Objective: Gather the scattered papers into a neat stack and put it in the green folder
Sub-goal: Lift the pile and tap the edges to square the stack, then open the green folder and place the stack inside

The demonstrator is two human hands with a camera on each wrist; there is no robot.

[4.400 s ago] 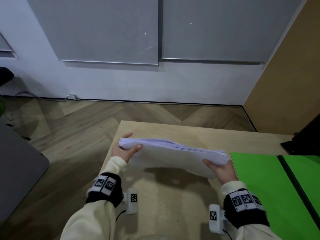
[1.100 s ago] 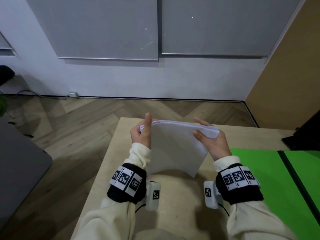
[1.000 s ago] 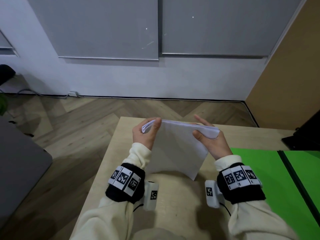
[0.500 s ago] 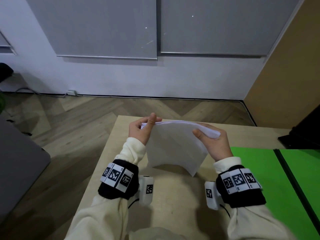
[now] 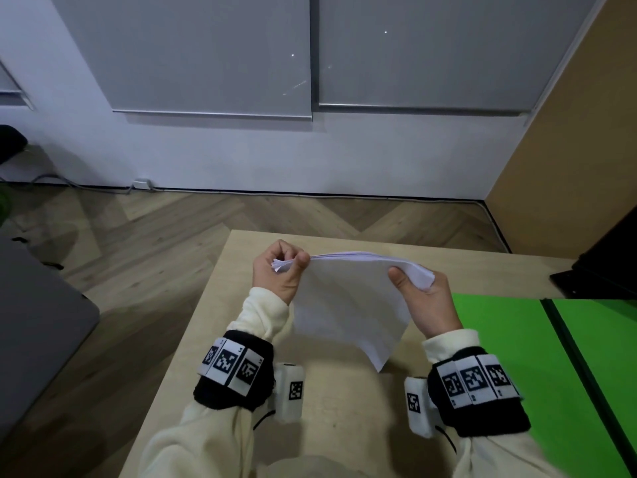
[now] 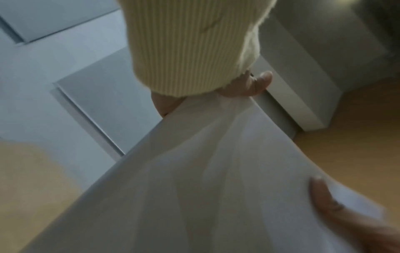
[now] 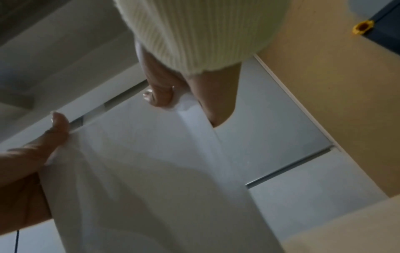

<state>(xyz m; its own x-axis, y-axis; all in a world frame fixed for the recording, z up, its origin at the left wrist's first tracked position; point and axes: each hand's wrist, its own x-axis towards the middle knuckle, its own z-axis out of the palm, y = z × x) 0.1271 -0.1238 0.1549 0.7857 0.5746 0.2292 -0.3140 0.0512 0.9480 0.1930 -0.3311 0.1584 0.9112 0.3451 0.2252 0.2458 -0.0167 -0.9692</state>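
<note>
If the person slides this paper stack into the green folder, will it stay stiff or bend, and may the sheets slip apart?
Probably floppy: the paper stack hangs down between the left hand and right hand. The sheets may slide apart: their edges fan out at the left corner. It seems light, since pinches at the upper corners carry it.

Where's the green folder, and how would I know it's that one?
Look at the light wooden table. Along its right side, just right of the right hand, lies the green folder, open flat. It's the only bright green thing, with a dark strip down its middle.
</note>
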